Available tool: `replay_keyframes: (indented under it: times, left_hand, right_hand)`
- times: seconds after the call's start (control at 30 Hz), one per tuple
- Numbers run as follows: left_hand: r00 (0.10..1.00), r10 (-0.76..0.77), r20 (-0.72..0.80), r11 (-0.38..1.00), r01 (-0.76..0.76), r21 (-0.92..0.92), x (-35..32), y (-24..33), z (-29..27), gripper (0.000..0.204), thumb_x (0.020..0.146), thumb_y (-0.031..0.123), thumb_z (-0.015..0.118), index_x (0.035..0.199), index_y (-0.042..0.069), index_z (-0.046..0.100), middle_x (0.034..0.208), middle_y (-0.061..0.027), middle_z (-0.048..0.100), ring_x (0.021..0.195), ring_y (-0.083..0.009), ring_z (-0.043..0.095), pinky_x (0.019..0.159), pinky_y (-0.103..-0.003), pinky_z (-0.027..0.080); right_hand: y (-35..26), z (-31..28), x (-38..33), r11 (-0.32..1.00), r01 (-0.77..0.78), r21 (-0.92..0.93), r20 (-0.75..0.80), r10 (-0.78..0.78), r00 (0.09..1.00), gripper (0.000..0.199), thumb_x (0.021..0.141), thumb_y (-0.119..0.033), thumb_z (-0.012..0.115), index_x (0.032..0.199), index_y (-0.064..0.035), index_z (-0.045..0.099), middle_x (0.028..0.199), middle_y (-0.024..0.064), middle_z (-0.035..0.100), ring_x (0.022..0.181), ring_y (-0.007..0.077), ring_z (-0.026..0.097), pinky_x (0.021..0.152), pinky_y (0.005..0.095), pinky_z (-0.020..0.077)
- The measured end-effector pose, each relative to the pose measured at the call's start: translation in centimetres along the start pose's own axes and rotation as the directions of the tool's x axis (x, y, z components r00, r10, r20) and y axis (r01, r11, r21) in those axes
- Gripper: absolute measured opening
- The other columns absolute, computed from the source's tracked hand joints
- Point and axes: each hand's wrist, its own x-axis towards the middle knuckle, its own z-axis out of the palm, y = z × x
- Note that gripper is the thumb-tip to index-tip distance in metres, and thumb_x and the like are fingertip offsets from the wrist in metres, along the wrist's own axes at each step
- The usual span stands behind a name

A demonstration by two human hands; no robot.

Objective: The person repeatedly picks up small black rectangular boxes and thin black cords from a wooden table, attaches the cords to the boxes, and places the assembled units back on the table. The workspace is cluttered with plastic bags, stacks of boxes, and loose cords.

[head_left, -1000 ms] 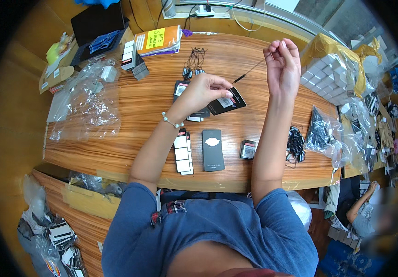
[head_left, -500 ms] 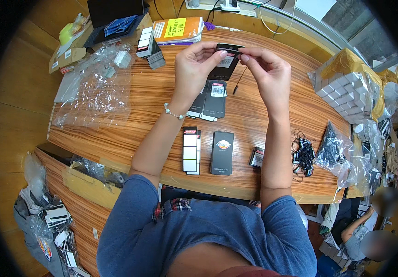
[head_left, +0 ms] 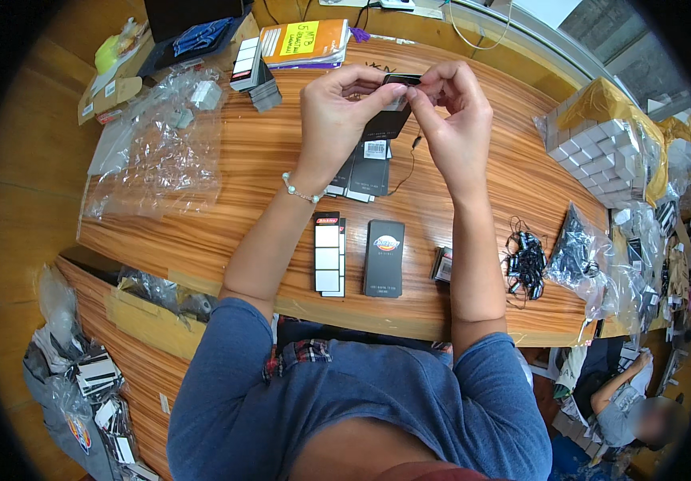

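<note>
Near the far middle of the table, my left hand is closed round the edges of a black hang tag and holds it upright. My right hand pinches at the tag's top corner, where the fingertips partly hide a thin black tag string that dangles below. Beneath the hands lie more dark hang tags, one with a white barcode sticker. Closer to me are a pile of white-panelled tags and a pile of black tags with a round logo. A small card stack sits beside my right forearm.
Right of my forearm lies a tangle of black strings, then a clear bag of more. Small white boxes are stacked at the right. Clear plastic, a card pile and notebooks fill the far left.
My right hand has come in closer to the left, its fingers now over the tag's top. The string's hanging end has swung and dropped toward the tags on the table.
</note>
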Motion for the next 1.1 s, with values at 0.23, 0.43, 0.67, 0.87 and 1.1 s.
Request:
replay_keyframes:
  times: [0.23, 0.43, 0.67, 0.87, 1.1]
  left_hand:
    - [0.997, 0.01, 0.077, 0.992, -0.019, 0.122, -0.2, 0.7, -0.2, 0.013, 0.074, -0.001, 0.068, 0.086, -0.004, 0.064, 0.08, -0.0076, 0.065, 0.074, -0.0105, 0.062, 0.069, -0.021, 0.052]
    - [0.996, 0.024, 0.089, 0.989, -0.037, 0.14, -0.3, 0.7, -0.2, 0.013, 0.075, 0.0, 0.067, 0.087, -0.003, 0.065, 0.081, -0.008, 0.066, 0.075, -0.0114, 0.063, 0.068, -0.021, 0.052]
    - [0.999, 0.04, 0.03, 0.993, -0.043, 0.111, -0.3, 0.5, 0.0, 0.014, 0.074, 0.002, 0.069, 0.087, -0.002, 0.065, 0.08, -0.0057, 0.065, 0.073, -0.0089, 0.061, 0.066, -0.019, 0.051]
    - [1.0, 0.017, 0.008, 0.998, -0.017, 0.053, -0.3, 0.2, 0.0, 0.014, 0.074, 0.003, 0.069, 0.087, -0.001, 0.065, 0.08, -0.0049, 0.065, 0.072, -0.0076, 0.06, 0.064, -0.018, 0.049]
    - [1.0, -0.003, 0.026, 0.999, 0.002, 0.035, -0.6, 0.8, 0.4, 0.015, 0.074, 0.002, 0.069, 0.088, -0.001, 0.065, 0.082, -0.0054, 0.065, 0.072, -0.0085, 0.061, 0.065, -0.018, 0.049]
  right_hand:
    - [-0.6, -0.2, 0.0, 0.999, -0.001, -0.033, 0.005, 0.001, 1.0, 0.013, 0.072, 0.005, 0.057, 0.082, -0.0002, 0.051, 0.066, 0.0027, 0.056, 0.059, 0.0061, 0.052, 0.053, 0.02, 0.0426]
    - [-0.5, -0.3, 0.0, 0.998, -0.062, -0.008, 0.011, 0.062, 0.998, 0.013, 0.073, 0.006, 0.057, 0.082, -0.0006, 0.05, 0.064, 0.0013, 0.054, 0.057, 0.0039, 0.049, 0.051, 0.018, 0.0396]
    - [0.3, -0.4, 0.2, 0.947, -0.177, 0.269, 0.068, 0.164, 0.984, 0.018, 0.074, 0.006, 0.059, 0.084, -0.0022, 0.047, 0.066, -0.0006, 0.055, 0.06, 0.002, 0.049, 0.053, 0.0151, 0.0392]
    - [0.4, -0.7, 0.4, 0.909, -0.216, 0.357, 0.116, 0.186, 0.976, 0.02, 0.074, 0.006, 0.061, 0.085, -0.0034, 0.046, 0.068, -0.0001, 0.056, 0.062, 0.0019, 0.051, 0.055, 0.0142, 0.0402]
    - [0.3, -0.6, 0.3, 0.935, -0.158, 0.319, 0.082, 0.139, 0.987, 0.018, 0.074, 0.006, 0.058, 0.084, -0.0024, 0.046, 0.066, -0.0014, 0.053, 0.059, 0.0013, 0.048, 0.053, 0.0149, 0.0383]
